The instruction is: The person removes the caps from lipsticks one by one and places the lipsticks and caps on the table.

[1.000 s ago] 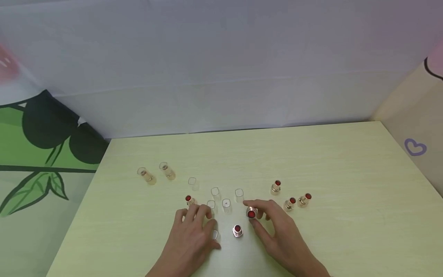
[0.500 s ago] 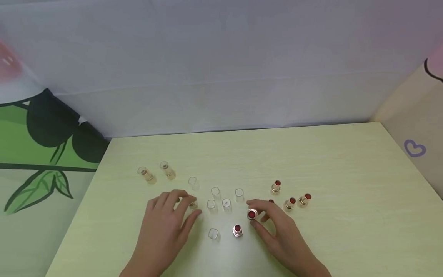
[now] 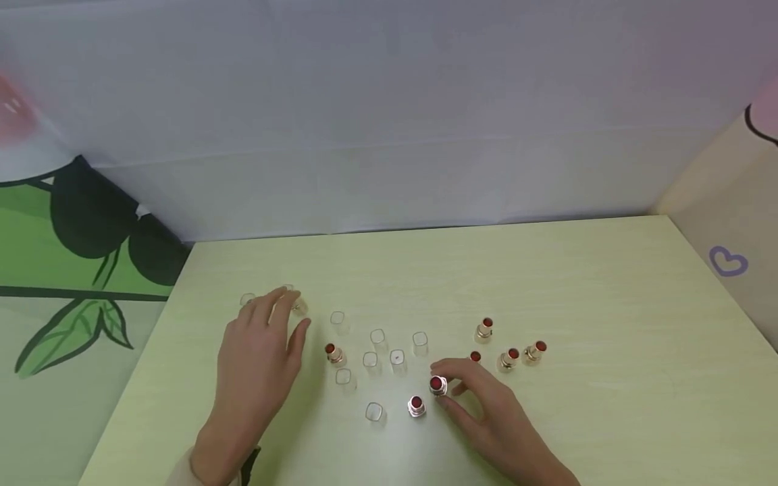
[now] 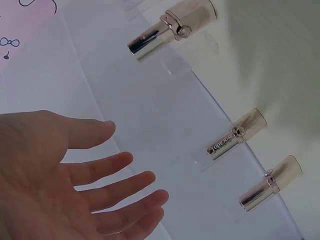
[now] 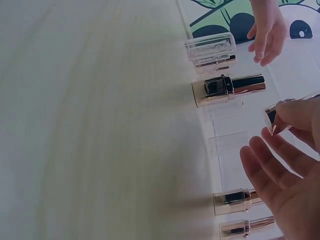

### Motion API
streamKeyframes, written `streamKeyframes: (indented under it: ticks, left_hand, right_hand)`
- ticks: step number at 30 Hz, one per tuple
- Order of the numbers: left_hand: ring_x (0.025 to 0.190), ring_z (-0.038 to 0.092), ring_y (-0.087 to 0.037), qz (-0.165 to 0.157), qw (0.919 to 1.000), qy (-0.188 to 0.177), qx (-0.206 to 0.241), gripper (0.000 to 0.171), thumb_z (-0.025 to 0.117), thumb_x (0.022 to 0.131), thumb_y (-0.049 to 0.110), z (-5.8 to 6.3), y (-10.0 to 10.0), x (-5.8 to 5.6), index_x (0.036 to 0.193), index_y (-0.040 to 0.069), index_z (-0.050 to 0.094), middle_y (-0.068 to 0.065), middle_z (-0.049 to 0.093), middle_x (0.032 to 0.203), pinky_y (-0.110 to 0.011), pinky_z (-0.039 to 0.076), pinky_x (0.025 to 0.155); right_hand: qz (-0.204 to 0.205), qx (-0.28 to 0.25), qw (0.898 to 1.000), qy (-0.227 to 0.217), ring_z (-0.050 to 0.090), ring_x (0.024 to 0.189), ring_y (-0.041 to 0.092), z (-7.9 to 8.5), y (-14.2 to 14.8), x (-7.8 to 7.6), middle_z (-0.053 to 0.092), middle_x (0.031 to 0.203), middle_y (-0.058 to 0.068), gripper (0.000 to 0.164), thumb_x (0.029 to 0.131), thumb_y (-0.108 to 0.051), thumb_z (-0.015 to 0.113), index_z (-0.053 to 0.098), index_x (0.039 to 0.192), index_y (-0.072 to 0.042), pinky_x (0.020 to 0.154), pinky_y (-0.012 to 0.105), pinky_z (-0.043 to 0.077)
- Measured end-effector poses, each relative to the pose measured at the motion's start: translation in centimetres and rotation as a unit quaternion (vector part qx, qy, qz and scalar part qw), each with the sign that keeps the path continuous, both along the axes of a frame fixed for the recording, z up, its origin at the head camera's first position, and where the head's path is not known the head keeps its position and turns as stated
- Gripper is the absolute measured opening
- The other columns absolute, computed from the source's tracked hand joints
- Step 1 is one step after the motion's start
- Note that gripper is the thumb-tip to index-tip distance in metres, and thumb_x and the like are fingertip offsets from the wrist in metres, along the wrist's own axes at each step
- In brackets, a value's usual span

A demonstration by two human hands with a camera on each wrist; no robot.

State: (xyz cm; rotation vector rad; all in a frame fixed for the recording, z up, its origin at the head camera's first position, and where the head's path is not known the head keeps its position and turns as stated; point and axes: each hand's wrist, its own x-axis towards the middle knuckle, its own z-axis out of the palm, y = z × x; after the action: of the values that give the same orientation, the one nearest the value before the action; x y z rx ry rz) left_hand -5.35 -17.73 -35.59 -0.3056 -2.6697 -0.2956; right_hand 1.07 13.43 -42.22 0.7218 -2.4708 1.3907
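My left hand (image 3: 252,358) reaches over the left part of the table with its fingers spread loosely; nothing is in it. Its fingertips overlap a lipstick under a clear cap (image 3: 300,307) at the back left. In the left wrist view this palm (image 4: 30,175) faces up with the fingers extended. My right hand (image 3: 489,408) pinches a gold lipstick (image 3: 437,385), red end up, between thumb and finger. Just left of it stands another uncapped lipstick (image 3: 416,406). A further one (image 3: 334,354) stands to the right of my left hand, by a clear cap (image 3: 344,379).
Several clear caps stand mid-table, among them a front one (image 3: 375,412) and a back one (image 3: 420,343). Several uncapped lipsticks stand beyond my right hand, including a far one (image 3: 484,330). Behind the table (image 3: 608,283) hangs a pale cloth (image 3: 389,182).
My left hand has moved from the clear caps at the middle to the back left, uncovering a lipstick and a cap. My right hand keeps its lipstick and has shifted slightly.
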Motion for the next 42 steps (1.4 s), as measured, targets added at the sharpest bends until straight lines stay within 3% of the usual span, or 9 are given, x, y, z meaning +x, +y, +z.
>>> streamKeyframes:
  ticks: [9, 17, 22, 33, 42]
  left_hand:
    - [0.118, 0.061, -0.053, 0.008, 0.9992, -0.01, -0.037, 0.048, 0.078, 0.092, 0.012, -0.9, -0.7, -2.6, 0.134, -0.002, 0.062, -0.03, 0.062, 0.137, -0.065, 0.057, 0.077]
    - [0.118, 0.06, -0.054, 0.016, 0.9962, -0.063, -0.057, 0.044, 0.074, 0.096, 0.014, -2.0, -1.0, -4.2, 0.136, -0.001, 0.061, -0.031, 0.061, 0.137, -0.067, 0.054, 0.089]
    - [0.113, 0.064, -0.051, 0.016, 0.9935, -0.086, -0.073, 0.034, 0.071, 0.097, 0.013, -2.6, -1.2, -4.7, 0.127, -0.002, 0.066, -0.029, 0.066, 0.129, -0.065, 0.055, 0.085]
    - [0.092, 0.069, -0.046, -0.002, 0.9956, -0.072, -0.06, 0.021, 0.071, 0.092, -0.003, -3.5, -1.5, -5.5, 0.113, -0.004, 0.071, -0.028, 0.068, 0.124, -0.053, 0.056, 0.066]
    - [0.094, 0.068, -0.044, -0.003, 0.9942, -0.1, -0.04, 0.038, 0.065, 0.08, -0.023, -3.8, -1.8, -5.8, 0.114, -0.006, 0.071, -0.027, 0.067, 0.124, -0.051, 0.059, 0.067]
  right_hand:
    - [0.003, 0.004, 1.0, 0.018, 0.059, 0.1, 0.005, -0.3, 0.5, 0.4, 0.069, 0.115, -0.01, 0.045, 0.084, 0.005, 0.082, 0.067, 0.119, -0.018, 0.081, 0.015, 0.054]
    - [0.005, 0.024, 0.999, 0.037, 0.059, 0.095, 0.008, -1.2, 0.8, 0.6, 0.071, 0.112, -0.008, 0.049, 0.079, 0.009, 0.083, 0.069, 0.118, -0.015, 0.082, 0.011, 0.05]
    - [-0.014, 0.075, 0.997, 0.01, 0.057, 0.097, 0.004, -1.5, 0.8, 0.9, 0.07, 0.109, -0.018, 0.043, 0.08, 0.0, 0.086, 0.07, 0.112, -0.024, 0.086, 0.01, 0.046]
    - [-0.02, 0.115, 0.993, -0.034, 0.054, 0.096, 0.001, -1.7, 1.3, 1.1, 0.069, 0.107, -0.025, 0.041, 0.083, -0.004, 0.085, 0.069, 0.109, -0.031, 0.083, 0.018, 0.051]
    - [-0.015, 0.115, 0.993, -0.032, 0.054, 0.098, 0.001, -1.9, 1.4, 1.1, 0.067, 0.109, -0.026, 0.046, 0.083, -0.003, 0.085, 0.066, 0.11, -0.034, 0.086, 0.017, 0.05]
